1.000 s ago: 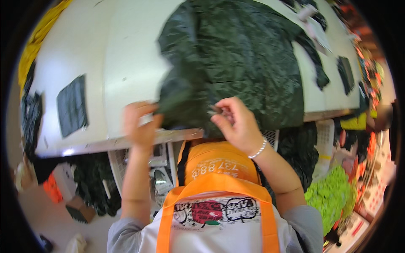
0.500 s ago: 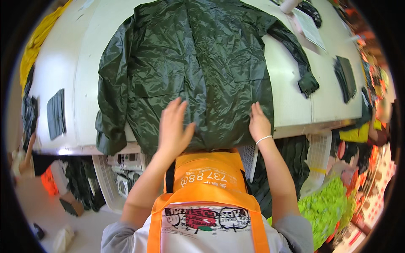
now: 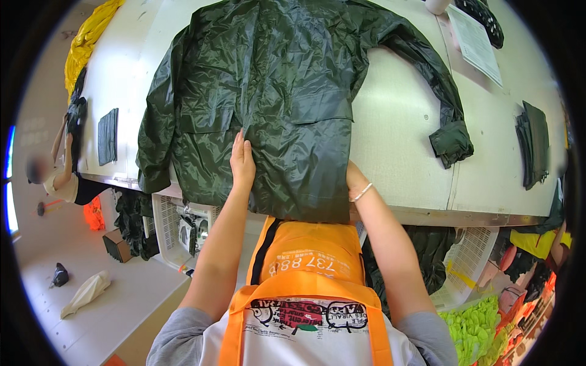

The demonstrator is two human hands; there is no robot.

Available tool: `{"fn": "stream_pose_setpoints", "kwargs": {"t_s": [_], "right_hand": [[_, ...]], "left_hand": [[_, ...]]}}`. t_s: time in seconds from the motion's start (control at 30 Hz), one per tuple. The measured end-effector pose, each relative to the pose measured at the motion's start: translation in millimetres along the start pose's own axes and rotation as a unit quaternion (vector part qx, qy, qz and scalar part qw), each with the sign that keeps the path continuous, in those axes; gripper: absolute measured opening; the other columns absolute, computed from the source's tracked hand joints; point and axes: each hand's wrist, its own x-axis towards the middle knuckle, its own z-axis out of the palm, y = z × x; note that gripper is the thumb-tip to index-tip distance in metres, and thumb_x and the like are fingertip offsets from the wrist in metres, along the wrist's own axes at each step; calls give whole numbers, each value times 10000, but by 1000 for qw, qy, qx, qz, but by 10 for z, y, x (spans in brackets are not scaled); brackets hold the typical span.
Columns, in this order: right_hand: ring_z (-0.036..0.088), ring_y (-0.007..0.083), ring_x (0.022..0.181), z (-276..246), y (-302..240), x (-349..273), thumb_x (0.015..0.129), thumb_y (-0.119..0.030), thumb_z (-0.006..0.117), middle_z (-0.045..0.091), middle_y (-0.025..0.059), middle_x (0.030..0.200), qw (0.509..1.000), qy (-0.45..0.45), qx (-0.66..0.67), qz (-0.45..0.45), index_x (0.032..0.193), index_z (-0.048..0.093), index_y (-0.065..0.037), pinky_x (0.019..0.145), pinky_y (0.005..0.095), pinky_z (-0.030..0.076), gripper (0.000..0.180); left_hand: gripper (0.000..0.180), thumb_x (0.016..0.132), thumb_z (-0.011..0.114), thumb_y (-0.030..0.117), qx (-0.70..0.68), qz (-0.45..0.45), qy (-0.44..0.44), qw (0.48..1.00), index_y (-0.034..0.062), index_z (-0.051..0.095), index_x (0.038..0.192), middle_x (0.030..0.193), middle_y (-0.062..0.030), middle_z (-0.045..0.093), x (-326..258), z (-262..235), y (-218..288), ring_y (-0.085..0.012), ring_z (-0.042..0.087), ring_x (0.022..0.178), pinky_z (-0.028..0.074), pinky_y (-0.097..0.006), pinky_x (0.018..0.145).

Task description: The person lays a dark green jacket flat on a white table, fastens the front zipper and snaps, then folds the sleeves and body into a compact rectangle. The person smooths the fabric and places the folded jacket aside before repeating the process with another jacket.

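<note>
A dark green, shiny rain jacket (image 3: 293, 79) lies spread front up, its lower hem hanging at the table's near edge. My left hand (image 3: 243, 161) rests on the jacket beside its middle front strip, fingers stretched out and close together. At the jacket's right side edge is my right hand (image 3: 359, 182), a white bracelet on the wrist. Its fingers pass behind the fabric and are hidden, so their grip cannot be made out. The right sleeve (image 3: 427, 73) bends out to the right, and the left sleeve (image 3: 155, 128) lies along the body.
Folded dark cloth pieces lie at the left (image 3: 108, 136) and right (image 3: 534, 146) of the white table (image 3: 403, 122). A paper sheet (image 3: 473, 43) is at the far right. White crates (image 3: 163, 226) stand below the edge. Another person (image 3: 61, 174) is at the far left.
The jacket's right side edge has shifted left on the table. My left hand has settled near the front strip. My right hand has gone from on top of the jacket to behind its side edge.
</note>
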Motion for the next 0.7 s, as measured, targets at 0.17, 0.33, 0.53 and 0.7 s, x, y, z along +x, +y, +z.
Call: {"fn": "stream_pose_setpoints", "kwargs": {"t_s": [0.17,0.33,0.53,0.7], "right_hand": [[636,185,833,294,154,-23,927,-224,502,655,119,988,1000,-26,5,-11,1081,581,73,754,291,512,344],[631,160,832,540,300,-54,919,-208,510,659,94,981,994,-53,88,23,1093,582,54,747,272,503,323],[622,197,883,934,354,-56,930,-195,461,652,113,1025,989,-7,-88,-118,1136,566,48,816,299,488,336],[578,254,839,308,183,-136,936,-273,432,644,136,921,849,332,-289,-294,1007,581,71,769,380,452,382]], "left_hand": [[346,962,411,181,228,117,-5,967,-50,518,1197,1412,-130,401,25,-16,-157,-315,344,1313,235,-425,1090],[326,958,422,189,223,128,9,966,-42,542,1154,1416,-116,399,51,42,-145,-315,341,1315,238,-461,1085],[313,944,455,193,307,135,22,942,-6,563,1161,1404,-99,418,30,67,-79,-274,367,1303,279,-444,1065],[317,948,444,189,272,126,32,953,-26,566,1146,1371,-100,458,83,-106,-165,-287,401,1274,310,-441,1037]]}}
